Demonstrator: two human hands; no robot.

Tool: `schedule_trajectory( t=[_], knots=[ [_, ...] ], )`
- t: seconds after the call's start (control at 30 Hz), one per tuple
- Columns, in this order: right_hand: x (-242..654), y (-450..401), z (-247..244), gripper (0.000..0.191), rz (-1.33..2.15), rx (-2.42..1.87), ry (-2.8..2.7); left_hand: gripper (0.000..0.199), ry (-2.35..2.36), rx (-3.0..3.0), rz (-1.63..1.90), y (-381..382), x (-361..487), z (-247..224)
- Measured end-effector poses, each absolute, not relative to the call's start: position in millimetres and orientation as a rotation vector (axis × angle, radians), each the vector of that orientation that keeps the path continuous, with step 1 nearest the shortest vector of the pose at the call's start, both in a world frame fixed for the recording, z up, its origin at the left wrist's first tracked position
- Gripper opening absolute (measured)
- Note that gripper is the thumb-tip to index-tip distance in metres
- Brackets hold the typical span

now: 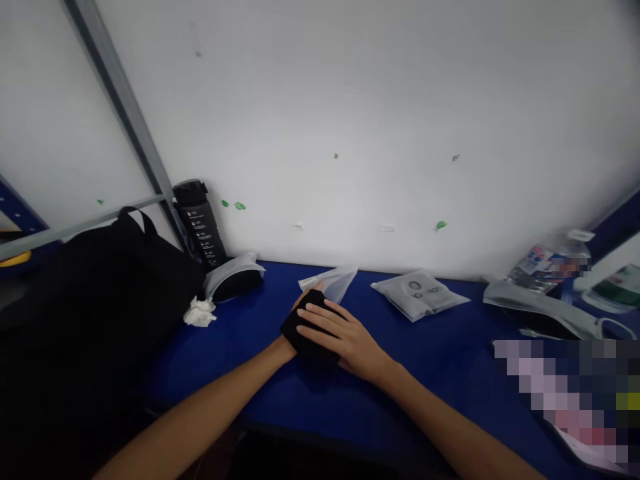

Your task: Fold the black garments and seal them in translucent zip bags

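Two hands on folded cloth | right hand (347, 340): fingers (315, 319) spread, lying flat on folded black cloth (303, 333) | left hand (299, 305): curled around its far edge | clear plastic bag (335, 283) beyond, on blue desk (225, 360)

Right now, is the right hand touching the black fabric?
Touching. The head view shows the right hand lying flat on top of the black folded fabric, with no gap between them.

a black water bottle (199, 223) stands beside a black backpack (125, 280) and crumpled tissue (199, 313)
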State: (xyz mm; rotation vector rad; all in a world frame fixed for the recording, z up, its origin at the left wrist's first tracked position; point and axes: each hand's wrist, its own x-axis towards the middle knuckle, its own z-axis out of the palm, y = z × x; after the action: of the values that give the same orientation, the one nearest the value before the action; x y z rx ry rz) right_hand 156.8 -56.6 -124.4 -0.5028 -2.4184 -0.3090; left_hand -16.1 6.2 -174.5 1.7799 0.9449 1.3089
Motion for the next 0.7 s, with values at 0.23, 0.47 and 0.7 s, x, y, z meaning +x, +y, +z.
schedule_trajectory(
  t=[0.23,0.47,0.7],
  knots=[
    [178,-29,-140,0.074,0.048,-0.618,-2.348,0.05,0.952,1.839,1.398,7,-21,-165],
    [184,-21,-147,0.07,-0.111,-1.156,-2.401,0.064,1.139,2.106,1.331,-1,-11,-157],
    [113,-18,-117,0.036,-0.38,-2.045,-2.127,0.076,1.103,2.238,1.289,-3,-9,-159]
  ],
)
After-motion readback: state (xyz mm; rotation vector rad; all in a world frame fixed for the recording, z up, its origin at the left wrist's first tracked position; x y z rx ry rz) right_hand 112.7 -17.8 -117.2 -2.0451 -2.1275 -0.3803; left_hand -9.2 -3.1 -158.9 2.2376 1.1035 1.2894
